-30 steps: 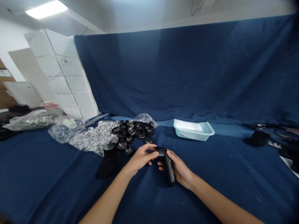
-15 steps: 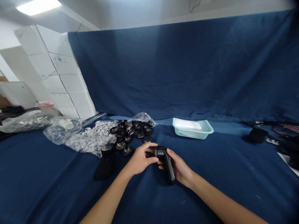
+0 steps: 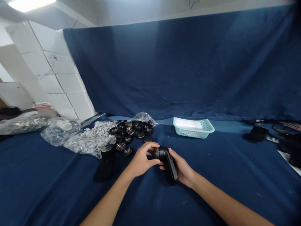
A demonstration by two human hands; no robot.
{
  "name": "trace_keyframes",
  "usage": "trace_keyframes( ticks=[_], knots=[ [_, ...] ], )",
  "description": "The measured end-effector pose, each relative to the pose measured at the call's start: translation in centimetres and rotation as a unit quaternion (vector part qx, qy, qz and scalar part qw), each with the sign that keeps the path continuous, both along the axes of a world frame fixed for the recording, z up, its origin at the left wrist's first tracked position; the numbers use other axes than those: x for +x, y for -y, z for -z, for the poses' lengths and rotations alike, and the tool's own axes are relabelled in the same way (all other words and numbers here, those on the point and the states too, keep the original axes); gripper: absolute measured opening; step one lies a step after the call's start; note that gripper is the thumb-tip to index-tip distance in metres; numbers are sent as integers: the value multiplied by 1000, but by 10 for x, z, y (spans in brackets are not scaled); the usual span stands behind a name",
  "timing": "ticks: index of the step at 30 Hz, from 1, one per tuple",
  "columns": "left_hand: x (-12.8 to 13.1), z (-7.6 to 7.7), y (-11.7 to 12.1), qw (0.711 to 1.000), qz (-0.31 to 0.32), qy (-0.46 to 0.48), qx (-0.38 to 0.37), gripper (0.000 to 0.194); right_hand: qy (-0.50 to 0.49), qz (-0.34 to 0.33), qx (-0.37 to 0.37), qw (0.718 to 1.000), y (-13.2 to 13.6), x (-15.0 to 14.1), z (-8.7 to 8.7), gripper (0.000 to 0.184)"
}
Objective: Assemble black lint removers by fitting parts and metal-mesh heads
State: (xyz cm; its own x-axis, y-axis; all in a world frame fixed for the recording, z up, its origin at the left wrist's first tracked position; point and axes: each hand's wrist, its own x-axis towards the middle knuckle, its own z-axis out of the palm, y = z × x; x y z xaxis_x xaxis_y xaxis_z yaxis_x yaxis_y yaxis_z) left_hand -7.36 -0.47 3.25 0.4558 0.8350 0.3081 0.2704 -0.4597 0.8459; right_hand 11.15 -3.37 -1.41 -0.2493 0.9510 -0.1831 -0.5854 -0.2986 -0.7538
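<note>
Two bare hands meet over the wide dark-blue cloth-covered table (image 3: 58,188), behind them a heap of small black-and-silver round caps (image 3: 131,131), the right hand (image 3: 182,168) wrapped around a black handheld plastic device (image 3: 168,161) at table centre, the left hand (image 3: 141,160) pinching its round head.

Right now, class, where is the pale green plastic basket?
In the head view the pale green plastic basket sits right of centre on the blue cloth, against the hanging backdrop, right of the pile of black round caps.
</note>
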Motion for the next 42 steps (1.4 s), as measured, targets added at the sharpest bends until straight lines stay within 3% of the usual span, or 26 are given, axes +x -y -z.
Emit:
trace_keyframes(
  ticks=[4,9,13,33,42],
  knots=[
    [1,6,-2,999,-13,-3,-44,61,11,1,-22,1000,0,1,-2,39],
    [4,14,-8,993,-78,-3,-90,46,20,-2,-10,1000,1,-1,-3,39],
    [4,14,-11,987,-72,17,-140,46,29,10,13,999,2,-3,-4,39],
    [3,10,-10,980,-32,107,-165,43,22,9,16,1000,1,-2,-1,38],
    [2,8,-8,980,-45,75,-177,45,26,-2,10,1000,1,-1,-3,36]
  ],
)
